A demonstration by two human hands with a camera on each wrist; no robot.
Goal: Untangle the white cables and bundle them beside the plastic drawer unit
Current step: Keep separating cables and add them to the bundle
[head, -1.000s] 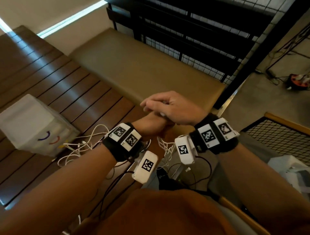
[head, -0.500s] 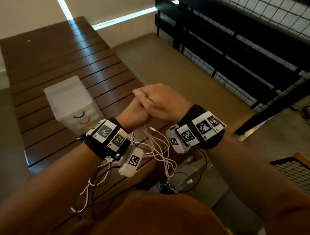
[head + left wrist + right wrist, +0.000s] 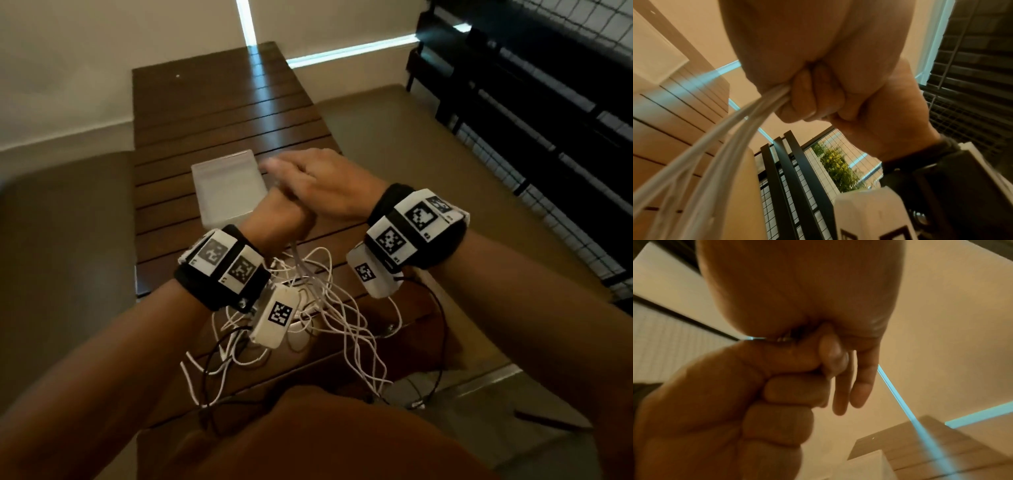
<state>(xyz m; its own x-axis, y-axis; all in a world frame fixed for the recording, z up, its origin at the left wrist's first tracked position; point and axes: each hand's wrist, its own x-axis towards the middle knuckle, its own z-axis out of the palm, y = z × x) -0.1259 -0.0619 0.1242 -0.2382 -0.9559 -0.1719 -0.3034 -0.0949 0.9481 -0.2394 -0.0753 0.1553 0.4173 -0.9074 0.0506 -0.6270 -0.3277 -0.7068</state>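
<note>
Our left hand (image 3: 281,219) is fisted round several white cables (image 3: 715,142). Right hand (image 3: 325,181) lies over it, fingers loosely extended, apparently holding nothing. Remaining cables dangle tangled over the table (image 3: 212,113) edge; plastic drawer unit (image 3: 226,188) sits just beyond.

The plastic drawer unit (image 3: 228,188) stands on the slatted table (image 3: 212,102), towards its near half; the cables (image 3: 318,308) lie in a loose tangle nearer the person, at the table's near edge — some strands hang over it; both hands meet above, between unit and tangle, the right hand (image 3: 322,185) apparently over the left hand (image 3: 281,219); a metal grille (image 3: 548,120) stands to the right.
</note>
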